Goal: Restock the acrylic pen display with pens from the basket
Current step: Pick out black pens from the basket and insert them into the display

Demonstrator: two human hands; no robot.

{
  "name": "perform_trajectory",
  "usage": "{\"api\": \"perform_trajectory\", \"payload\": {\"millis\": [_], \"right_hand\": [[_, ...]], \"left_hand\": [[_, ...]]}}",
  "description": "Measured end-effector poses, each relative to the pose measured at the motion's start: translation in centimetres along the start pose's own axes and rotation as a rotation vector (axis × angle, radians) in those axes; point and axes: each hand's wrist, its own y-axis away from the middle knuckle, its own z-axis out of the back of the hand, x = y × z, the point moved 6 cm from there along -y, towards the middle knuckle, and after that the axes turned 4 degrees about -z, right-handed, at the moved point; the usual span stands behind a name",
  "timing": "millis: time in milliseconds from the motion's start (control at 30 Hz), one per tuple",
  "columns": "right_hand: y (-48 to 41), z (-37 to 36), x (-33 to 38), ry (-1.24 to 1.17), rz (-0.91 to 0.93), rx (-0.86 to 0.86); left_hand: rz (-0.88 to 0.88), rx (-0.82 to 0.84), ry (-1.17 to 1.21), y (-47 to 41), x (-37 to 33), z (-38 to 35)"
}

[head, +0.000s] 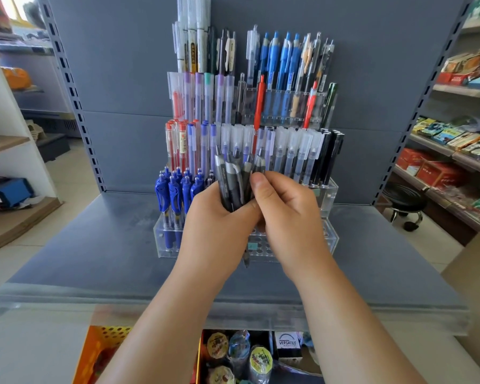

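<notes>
Clutching a bundle of black and grey pens (234, 180) upright in the left hand (219, 220), pinching the same bundle with the right hand (287, 214), both pressing together. Holding it just before the tiered acrylic pen display (327, 239) on the grey shelf (94, 259), blocking its lower middle holes. Glimpsing an orange basket (106, 346) below, mostly covered by shelf edge and forearm.
</notes>
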Motion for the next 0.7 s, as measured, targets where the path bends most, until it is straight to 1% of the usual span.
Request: {"api": "perform_trajectory", "payload": {"millis": [100, 233, 467, 700], "right_hand": [[-0.3, 0.0, -0.3, -0.032, -0.03, -0.011], [-0.5, 1.2, -0.6, -0.048, -0.084, -0.096], [-1.0, 2.5, -1.0, 0.265, 0.104, -0.188], [-1.5, 2.1, -2.6, 0.51, 0.115, -0.187]], "left_hand": [[-0.019, 0.011, 0.032, -0.1, -0.2, 0.2], [-0.026, -0.024, 0.049, -0.3, 0.2, 0.7], [-0.01, -0.125, 0.08, -0.9, 1.0, 1.3], [0.019, -0.142, 0.086, -1.0, 1.7, 1.1]]}}
